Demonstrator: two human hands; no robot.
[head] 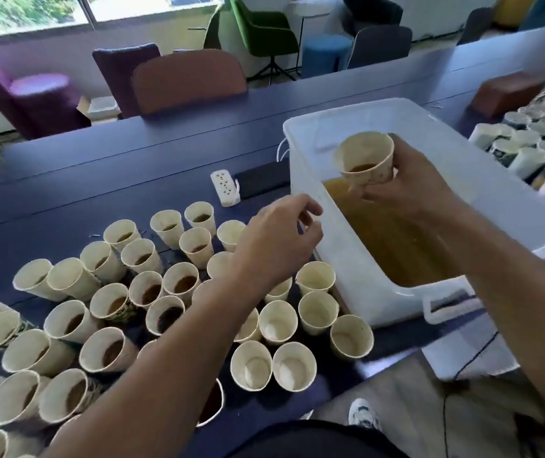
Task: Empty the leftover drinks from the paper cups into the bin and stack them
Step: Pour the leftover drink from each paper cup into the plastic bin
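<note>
Paper cup point(366, 159), right of centre: my right hand point(403, 190) is gripping it, tilted over the white bin point(347, 259) so the leftover drink is draining in, while my left hand point(277, 239), fingers loosely curled and empty, is hovering above the waiting cups point(152, 292) at lower left.

Crowded paper cups point(178, 285) block table point(99, 166) front, bare tabletop behind, bin point(357, 279) walling right
</note>
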